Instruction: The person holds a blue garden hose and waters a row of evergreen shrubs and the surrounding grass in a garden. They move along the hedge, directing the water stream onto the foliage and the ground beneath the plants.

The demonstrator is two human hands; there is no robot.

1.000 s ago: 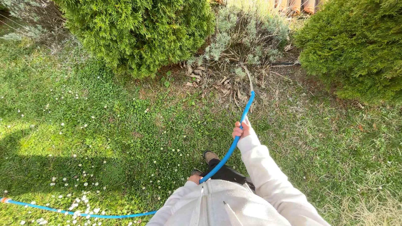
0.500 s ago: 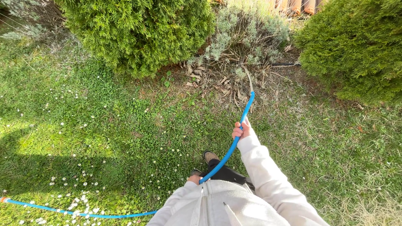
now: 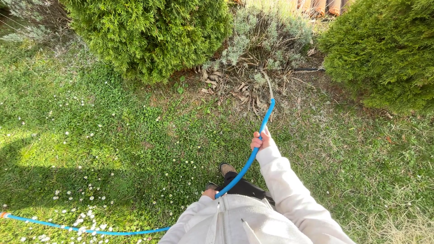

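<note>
Both hands are on the blue hose [image 3: 246,165]: right hand [image 3: 261,139] wrapped round it out front, left hand [image 3: 209,194] gripping it down by the waist. Big green bushes [image 3: 149,31] ahead, dry leaves [image 3: 235,88] past the nozzle end, daisies [image 3: 81,217] off left.

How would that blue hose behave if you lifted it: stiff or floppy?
Probably bendy yet springy: the blue hose arcs smoothly between the right hand and left hand without kinking. Its long tail on the grass would likely drag.
</note>
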